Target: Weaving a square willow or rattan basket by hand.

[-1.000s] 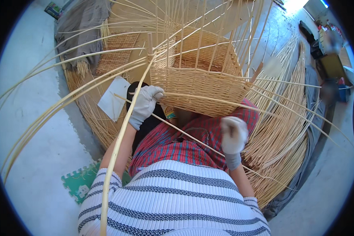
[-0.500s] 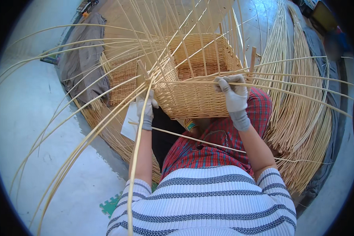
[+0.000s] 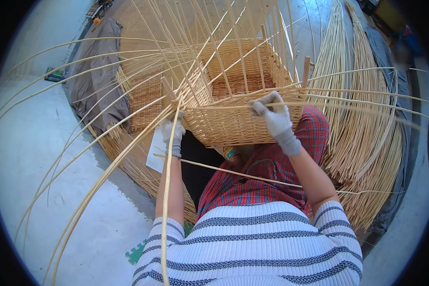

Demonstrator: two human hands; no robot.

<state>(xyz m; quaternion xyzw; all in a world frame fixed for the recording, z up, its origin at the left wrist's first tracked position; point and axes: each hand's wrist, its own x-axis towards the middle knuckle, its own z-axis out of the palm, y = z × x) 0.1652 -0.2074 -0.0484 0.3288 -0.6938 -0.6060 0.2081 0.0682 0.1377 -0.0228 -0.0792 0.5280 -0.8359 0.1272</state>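
A half-woven rectangular wicker basket point(image 3: 243, 125) rests tilted on my lap, its open top facing away, with long willow rods fanning from its rim. My gloved right hand point(image 3: 274, 117) is closed in a pinch on a willow rod point(image 3: 219, 108) lying along the near side. At the near left corner my gloved left hand point(image 3: 171, 131) grips the basket close to a wooden corner stake point(image 3: 168, 88); its fingers are partly hidden behind the rods. One thick rod point(image 3: 167, 200) runs from that corner down over my left forearm.
Large bundles of willow rods point(image 3: 352, 157) lie on the right. To the left stand a woven wicker panel point(image 3: 145, 102) and a grey cloth point(image 3: 96, 86). A loose rod point(image 3: 248, 174) crosses my lap, and long rods spread out over the floor on the left.
My right hand has moved slightly left and down along the near side, with its rod blurred at the far right end. The basket has shifted a little; the left hand stays at the corner.
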